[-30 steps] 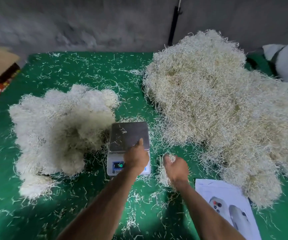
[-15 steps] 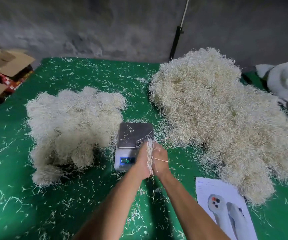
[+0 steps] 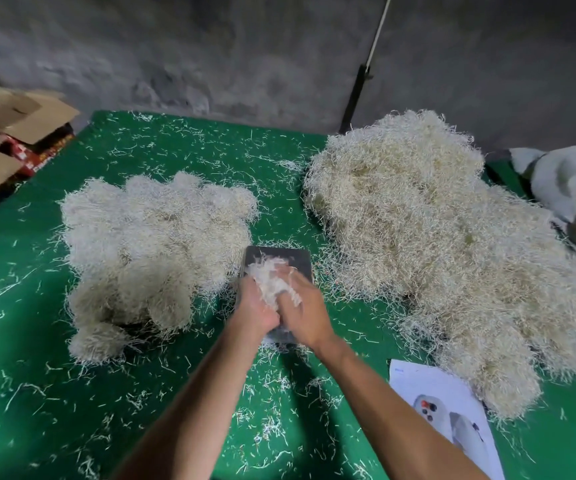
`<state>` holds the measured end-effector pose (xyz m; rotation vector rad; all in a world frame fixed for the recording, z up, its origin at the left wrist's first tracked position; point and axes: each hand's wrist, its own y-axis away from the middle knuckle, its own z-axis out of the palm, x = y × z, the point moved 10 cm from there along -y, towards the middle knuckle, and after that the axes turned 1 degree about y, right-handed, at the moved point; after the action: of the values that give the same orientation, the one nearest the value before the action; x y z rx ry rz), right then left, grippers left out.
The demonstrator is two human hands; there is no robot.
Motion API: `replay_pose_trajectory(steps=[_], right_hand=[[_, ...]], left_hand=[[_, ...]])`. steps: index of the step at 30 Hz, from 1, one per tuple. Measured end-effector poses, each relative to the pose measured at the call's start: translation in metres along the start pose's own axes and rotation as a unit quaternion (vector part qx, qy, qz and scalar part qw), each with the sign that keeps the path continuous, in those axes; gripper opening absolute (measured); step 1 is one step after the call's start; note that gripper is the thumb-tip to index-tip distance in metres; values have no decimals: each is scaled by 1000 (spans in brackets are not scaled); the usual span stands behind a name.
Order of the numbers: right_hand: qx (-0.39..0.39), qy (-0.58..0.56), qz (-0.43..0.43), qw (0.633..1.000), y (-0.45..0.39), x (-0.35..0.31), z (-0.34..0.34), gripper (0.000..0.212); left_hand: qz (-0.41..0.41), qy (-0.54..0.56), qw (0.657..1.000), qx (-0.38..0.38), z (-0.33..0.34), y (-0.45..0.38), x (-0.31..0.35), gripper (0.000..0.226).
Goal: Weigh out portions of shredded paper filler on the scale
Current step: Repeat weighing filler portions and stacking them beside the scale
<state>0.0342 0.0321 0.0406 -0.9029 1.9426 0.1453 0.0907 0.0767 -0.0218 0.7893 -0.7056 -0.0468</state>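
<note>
Green cloth (image 3: 54,393), strewn with loose shreds, ends at a grey wall (image 3: 210,53). Scale (image 3: 290,258) sits in the narrow gap between two filler heaps (image 3: 148,251) (image 3: 435,244). Left hand (image 3: 255,308) and right hand (image 3: 305,311) curl together around a small wad (image 3: 272,278) above its platform.

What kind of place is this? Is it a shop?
Probably a packing workroom, not a shop: big heaps of shredded paper filler on a green table, a small scale under the hands, and flattened cardboard boxes stacked by a bare grey wall.
</note>
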Motion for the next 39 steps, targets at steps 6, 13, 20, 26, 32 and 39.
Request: replay_pose_trajectory(steps=[6, 13, 20, 26, 32, 39], right_hand=[[14, 57, 17, 998, -30, 3, -19, 51], [-11, 93, -80, 992, -31, -33, 13, 51], [-1, 76, 106, 991, -68, 39, -29, 34], [1, 169, 106, 980, -103, 54, -31, 76], [-75, 224, 83, 968, -104, 78, 19, 36], [72, 98, 259, 958, -36, 140, -14, 29]], left_hand=[[-30, -30, 997, -71, 23, -5, 10, 38], [17, -116, 991, -60, 0, -10, 10, 48], [-69, -52, 989, -123, 4, -14, 35, 81], [39, -15, 998, -43, -46, -47, 69, 58], [25, 12, 999, 31, -79, -60, 53, 53], [61, -18, 995, 79, -86, -58, 43, 34]])
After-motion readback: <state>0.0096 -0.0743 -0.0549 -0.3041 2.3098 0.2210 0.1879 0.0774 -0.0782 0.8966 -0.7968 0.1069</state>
